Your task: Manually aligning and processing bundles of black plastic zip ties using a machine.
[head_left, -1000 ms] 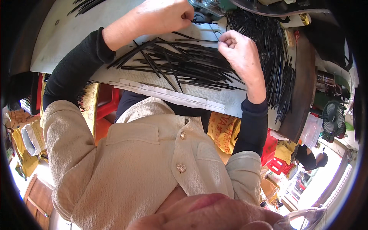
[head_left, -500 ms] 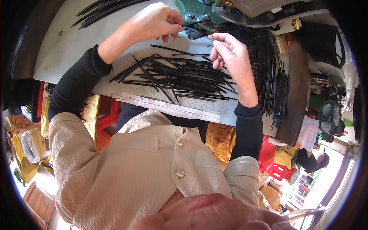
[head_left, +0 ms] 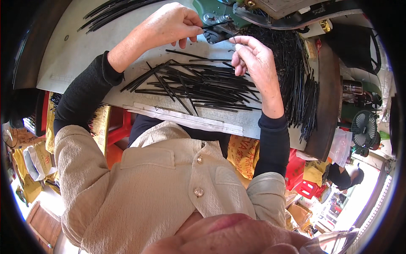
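Pinched between thumb and fingertips of the left hand (head_left: 171, 23) is a thin black plastic strip (head_left: 213, 25), held level at the far side of the pale grey worktop (head_left: 80, 55) with its far tip pointing right toward a green metal machine (head_left: 213, 12). The left grip is narrow and closed on that strip. The right hand (head_left: 256, 63) is raised just to the right of it, fingers curled and thumb pressed to forefinger in a narrow grip on a fine dark strand (head_left: 231, 34); whether this strand is a separate piece cannot be told. Near both hands, on the worktop, a loose heap of long black strips (head_left: 198, 86) is spread, criss-crossed and mostly lying left to right. A dense bundle of black strips (head_left: 298, 80) hangs over the right edge of the worktop, and another dark bunch (head_left: 110, 10) lies at the far left. Black sleeves and a cream buttoned vest (head_left: 160, 186) are seen at the near side. A small grey fan (head_left: 363, 129) stands at the far right.
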Motion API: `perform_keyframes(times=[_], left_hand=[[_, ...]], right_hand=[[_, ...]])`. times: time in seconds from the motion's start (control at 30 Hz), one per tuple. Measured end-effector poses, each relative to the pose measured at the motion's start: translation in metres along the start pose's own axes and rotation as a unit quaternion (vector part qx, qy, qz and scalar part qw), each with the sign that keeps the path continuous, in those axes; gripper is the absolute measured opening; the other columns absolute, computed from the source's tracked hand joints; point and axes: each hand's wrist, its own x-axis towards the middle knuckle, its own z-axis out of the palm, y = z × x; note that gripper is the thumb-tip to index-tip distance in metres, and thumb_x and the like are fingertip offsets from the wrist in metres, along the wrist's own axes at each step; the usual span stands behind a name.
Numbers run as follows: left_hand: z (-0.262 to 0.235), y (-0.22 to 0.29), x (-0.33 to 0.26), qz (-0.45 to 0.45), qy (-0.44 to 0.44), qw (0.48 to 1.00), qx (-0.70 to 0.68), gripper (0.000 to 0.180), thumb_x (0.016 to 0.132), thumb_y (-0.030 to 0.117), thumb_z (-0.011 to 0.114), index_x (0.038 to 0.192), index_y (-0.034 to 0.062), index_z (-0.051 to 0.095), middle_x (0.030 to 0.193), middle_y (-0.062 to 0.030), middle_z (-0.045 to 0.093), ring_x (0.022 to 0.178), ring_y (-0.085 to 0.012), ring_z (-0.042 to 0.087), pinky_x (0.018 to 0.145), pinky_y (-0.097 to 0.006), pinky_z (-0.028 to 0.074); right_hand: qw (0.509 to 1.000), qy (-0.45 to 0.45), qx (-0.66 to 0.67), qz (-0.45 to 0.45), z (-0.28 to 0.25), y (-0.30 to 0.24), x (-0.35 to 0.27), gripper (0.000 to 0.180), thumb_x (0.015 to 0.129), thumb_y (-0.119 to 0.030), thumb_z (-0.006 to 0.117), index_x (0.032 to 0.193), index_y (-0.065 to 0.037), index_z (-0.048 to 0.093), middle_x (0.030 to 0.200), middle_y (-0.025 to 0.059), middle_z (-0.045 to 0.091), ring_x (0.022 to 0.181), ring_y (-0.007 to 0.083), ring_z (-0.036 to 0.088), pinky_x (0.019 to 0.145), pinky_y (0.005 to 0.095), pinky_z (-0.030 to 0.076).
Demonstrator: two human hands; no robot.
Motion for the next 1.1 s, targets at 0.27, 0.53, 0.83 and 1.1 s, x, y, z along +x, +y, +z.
perform_keyframes(times=[0.27,0.53,0.83,1.1], left_hand=[[0.001,0.009,-0.006,0.019,0.026,0.998,0.046,0.022,0.088,0.017,0.061,0.099,-0.0015,0.065,0.073,-0.0090,0.067,0.053,-0.0117,0.063,0.045,-0.022,0.047],[-0.003,0.011,-0.003,0.051,0.067,0.994,0.071,0.021,0.086,0.014,0.063,0.100,-0.0016,0.065,0.075,-0.0101,0.067,0.052,-0.0120,0.059,0.049,-0.024,0.049],[-0.006,0.011,0.001,0.088,0.074,0.986,0.122,0.019,0.086,0.012,0.061,0.099,-0.0010,0.066,0.074,-0.0110,0.067,0.052,-0.0141,0.059,0.050,-0.025,0.049],[-0.005,0.012,0.002,0.096,0.090,0.975,0.178,0.019,0.086,0.011,0.060,0.100,-0.0007,0.066,0.073,-0.0116,0.066,0.051,-0.0150,0.059,0.050,-0.026,0.049]], right_hand=[[1.000,0.001,0.017,-0.002,0.000,0.000,0.001,0.024,0.091,-0.012,0.047,0.106,0.003,0.059,0.065,0.0047,0.059,0.048,0.0065,0.053,0.044,0.0187,0.043],[0.999,-0.001,0.028,-0.020,-0.003,-0.006,0.010,0.024,0.091,-0.012,0.048,0.106,0.003,0.059,0.065,0.0055,0.060,0.049,0.0075,0.055,0.044,0.0184,0.043],[0.999,0.005,0.052,-0.015,-0.005,-0.005,0.015,0.023,0.091,-0.013,0.049,0.105,0.003,0.061,0.066,0.0057,0.061,0.048,0.0076,0.056,0.044,0.0177,0.043],[0.998,0.003,0.053,-0.015,-0.006,-0.002,0.016,0.024,0.090,-0.012,0.050,0.105,0.002,0.062,0.067,0.0057,0.061,0.048,0.0070,0.056,0.044,0.0181,0.043]])
